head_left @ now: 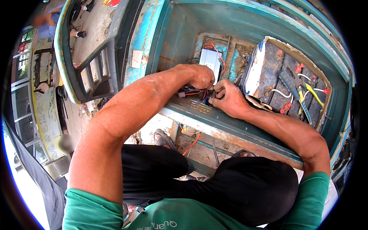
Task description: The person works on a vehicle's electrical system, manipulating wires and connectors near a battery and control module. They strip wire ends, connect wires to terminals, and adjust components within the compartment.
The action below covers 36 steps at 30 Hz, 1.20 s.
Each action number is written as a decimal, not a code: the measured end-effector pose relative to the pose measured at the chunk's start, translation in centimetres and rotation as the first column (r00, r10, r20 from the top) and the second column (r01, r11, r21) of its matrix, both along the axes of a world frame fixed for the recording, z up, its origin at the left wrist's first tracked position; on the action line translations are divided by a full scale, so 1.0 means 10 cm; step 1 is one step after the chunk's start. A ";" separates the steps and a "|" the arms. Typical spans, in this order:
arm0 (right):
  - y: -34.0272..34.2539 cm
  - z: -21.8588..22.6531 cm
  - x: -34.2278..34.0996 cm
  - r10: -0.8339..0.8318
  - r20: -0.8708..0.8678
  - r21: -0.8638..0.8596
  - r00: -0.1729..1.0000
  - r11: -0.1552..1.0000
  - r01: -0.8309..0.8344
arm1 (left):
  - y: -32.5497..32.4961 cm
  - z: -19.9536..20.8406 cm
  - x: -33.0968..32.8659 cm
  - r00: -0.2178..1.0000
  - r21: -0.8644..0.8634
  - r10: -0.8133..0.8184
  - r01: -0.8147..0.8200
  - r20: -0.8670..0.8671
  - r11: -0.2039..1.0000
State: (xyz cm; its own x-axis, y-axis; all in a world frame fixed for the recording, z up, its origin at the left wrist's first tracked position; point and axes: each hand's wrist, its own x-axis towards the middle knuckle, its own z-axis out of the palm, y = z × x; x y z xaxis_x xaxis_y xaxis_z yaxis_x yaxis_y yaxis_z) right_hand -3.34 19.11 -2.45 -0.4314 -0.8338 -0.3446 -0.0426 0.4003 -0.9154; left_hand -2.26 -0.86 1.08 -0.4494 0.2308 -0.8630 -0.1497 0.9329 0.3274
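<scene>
- Seemingly for fine control, left hand (pixel 202 78) and right hand (pixel 230 100) sit close together mid-frame, fingers curled nearly closed; what they grip, I cannot tell.
- Wires (pixel 195 92) lie beside them, mid-frame.
- Hand tools (pixel 305 110) rest on batteries (pixel 270 61), frame right, perhaps for reach.

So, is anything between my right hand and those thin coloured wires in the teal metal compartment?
Nothing visible: your bare right hand is right at the thin coloured wires, with your bare left hand alongside. The silver rectangular metal box sits beyond them, and the black batteries stand off to the right.
</scene>
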 end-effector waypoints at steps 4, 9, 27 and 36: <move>-0.04 -0.03 0.07 -0.039 -0.007 0.186 0.999 0.982 0.039 | 0.01 0.02 0.00 1.000 0.012 -0.005 0.005 0.008 1.000; -0.16 0.02 -0.07 0.186 0.101 0.297 0.977 0.932 -0.208 | 0.02 0.04 -0.02 1.000 0.051 -0.030 0.030 -0.003 0.998; -0.11 0.01 -0.02 0.155 -0.111 0.266 0.982 0.956 -0.121 | 0.03 0.01 0.07 0.999 0.093 0.038 -0.039 0.012 0.995; -0.07 -0.16 -0.03 0.148 -0.084 0.269 0.985 0.955 -0.121 | 0.05 -0.02 0.08 0.995 0.071 -0.069 0.074 -0.077 0.995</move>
State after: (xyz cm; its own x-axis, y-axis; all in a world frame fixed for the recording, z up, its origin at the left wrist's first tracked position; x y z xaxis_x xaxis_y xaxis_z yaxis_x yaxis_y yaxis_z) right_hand -3.64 18.38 -4.04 -0.3660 -0.7725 -0.5189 -0.2001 0.6099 -0.7668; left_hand -1.43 -0.41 0.89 -0.4919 0.3265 -0.8071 -0.0559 0.9133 0.4035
